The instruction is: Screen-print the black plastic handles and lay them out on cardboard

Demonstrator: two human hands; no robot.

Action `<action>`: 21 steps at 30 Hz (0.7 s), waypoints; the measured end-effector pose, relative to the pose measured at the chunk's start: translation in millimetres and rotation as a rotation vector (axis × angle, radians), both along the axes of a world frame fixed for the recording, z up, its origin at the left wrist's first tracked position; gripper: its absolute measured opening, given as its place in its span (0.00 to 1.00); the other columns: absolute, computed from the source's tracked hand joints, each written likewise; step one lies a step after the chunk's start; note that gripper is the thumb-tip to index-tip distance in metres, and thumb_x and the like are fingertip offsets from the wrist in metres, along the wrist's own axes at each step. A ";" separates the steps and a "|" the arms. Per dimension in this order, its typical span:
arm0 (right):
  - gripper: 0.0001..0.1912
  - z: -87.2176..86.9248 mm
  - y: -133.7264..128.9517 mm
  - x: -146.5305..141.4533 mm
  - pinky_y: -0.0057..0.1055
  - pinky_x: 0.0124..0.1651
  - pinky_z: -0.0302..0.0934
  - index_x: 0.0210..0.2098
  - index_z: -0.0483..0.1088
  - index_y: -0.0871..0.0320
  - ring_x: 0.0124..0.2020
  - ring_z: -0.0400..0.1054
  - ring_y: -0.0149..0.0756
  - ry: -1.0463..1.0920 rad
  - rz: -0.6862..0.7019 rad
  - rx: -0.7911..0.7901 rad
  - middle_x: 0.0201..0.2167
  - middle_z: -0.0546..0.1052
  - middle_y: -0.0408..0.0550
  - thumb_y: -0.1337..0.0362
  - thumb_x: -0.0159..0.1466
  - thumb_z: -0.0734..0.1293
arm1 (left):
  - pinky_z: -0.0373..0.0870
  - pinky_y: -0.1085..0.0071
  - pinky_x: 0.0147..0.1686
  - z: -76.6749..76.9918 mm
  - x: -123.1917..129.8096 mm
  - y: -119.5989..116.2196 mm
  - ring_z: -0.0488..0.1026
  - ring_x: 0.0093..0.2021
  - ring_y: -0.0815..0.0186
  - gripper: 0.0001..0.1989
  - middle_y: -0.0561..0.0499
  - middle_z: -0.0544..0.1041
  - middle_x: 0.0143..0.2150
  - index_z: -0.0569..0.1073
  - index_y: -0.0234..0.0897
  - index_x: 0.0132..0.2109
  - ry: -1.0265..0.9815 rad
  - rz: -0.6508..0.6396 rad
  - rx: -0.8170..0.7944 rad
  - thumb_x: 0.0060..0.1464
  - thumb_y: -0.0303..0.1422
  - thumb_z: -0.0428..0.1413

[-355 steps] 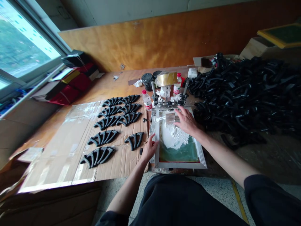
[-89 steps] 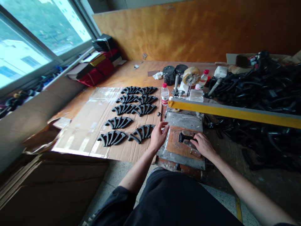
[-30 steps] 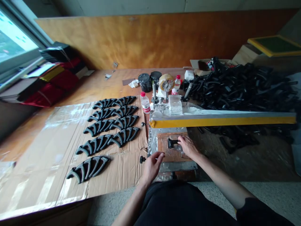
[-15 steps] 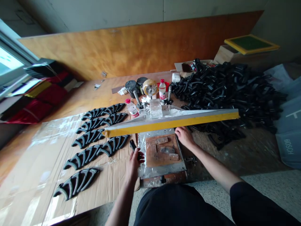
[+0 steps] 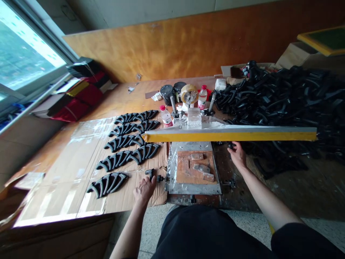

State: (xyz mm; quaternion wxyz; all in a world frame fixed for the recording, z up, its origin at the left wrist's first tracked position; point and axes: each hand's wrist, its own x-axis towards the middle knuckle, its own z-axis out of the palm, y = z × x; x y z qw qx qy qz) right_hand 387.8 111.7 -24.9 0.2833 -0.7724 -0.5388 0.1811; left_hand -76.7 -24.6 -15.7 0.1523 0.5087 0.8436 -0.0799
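My left hand [image 5: 145,187] is over the cardboard [image 5: 118,196], its fingers round the lower end of a black curved part [image 5: 150,173]. My right hand [image 5: 237,154] is right of the metal plate, fingers pinched on a small black part [image 5: 231,145] near the dark heap [image 5: 272,97]. Between the hands lies the plate [image 5: 172,187] with a brown board [image 5: 183,171] and small blocks on it. Above its far edge hangs a long yellow-edged frame [image 5: 229,136]. Rows of black curved parts [image 5: 114,160] lie on the cardboard at the left.
Two bottles with red caps [image 5: 202,98], dark tubs [image 5: 167,94] and a tape roll [image 5: 189,94] stand behind the frame. Red and black boxes [image 5: 78,104] are by the window. A black knob [image 5: 161,178] juts from the plate's left side.
My left hand has moved left from the plate's edge to the cardboard with the black part. My right hand has moved right, away from the plate, and now holds a black part. The view has shifted.
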 end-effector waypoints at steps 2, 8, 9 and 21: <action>0.19 14.9 -18.2 -24.9 0.38 0.45 0.64 0.53 0.70 0.57 0.40 0.70 0.40 0.017 0.272 0.153 0.41 0.76 0.51 0.60 0.64 0.62 | 0.66 0.50 0.44 16.7 -5.0 9.7 0.74 0.47 0.42 0.30 0.31 0.77 0.46 0.73 0.34 0.39 0.000 0.025 -0.052 0.60 0.53 0.37; 0.20 46.8 -55.2 -118.6 0.38 0.46 0.64 0.50 0.75 0.53 0.42 0.66 0.41 -0.208 0.957 0.272 0.38 0.74 0.52 0.71 0.66 0.57 | 0.67 0.65 0.35 106.5 17.5 73.9 0.73 0.34 0.58 0.29 0.46 0.76 0.30 0.72 0.39 0.32 -0.291 0.009 0.317 0.58 0.57 0.40; 0.20 49.0 -55.7 -125.3 0.39 0.47 0.63 0.50 0.75 0.53 0.43 0.65 0.41 -0.269 0.976 0.262 0.38 0.74 0.52 0.71 0.66 0.57 | 0.66 0.68 0.33 123.9 28.1 85.5 0.72 0.32 0.61 0.27 0.48 0.75 0.29 0.72 0.39 0.33 -0.432 0.000 0.450 0.58 0.56 0.41; 0.15 48.1 -63.9 -126.0 0.47 0.59 0.59 0.47 0.75 0.50 0.56 0.66 0.46 0.130 0.888 0.014 0.51 0.76 0.46 0.56 0.60 0.70 | 0.71 0.71 0.33 191.9 108.9 75.7 0.72 0.31 0.67 0.28 0.48 0.76 0.35 0.75 0.34 0.48 -1.348 -0.078 0.799 0.61 0.52 0.43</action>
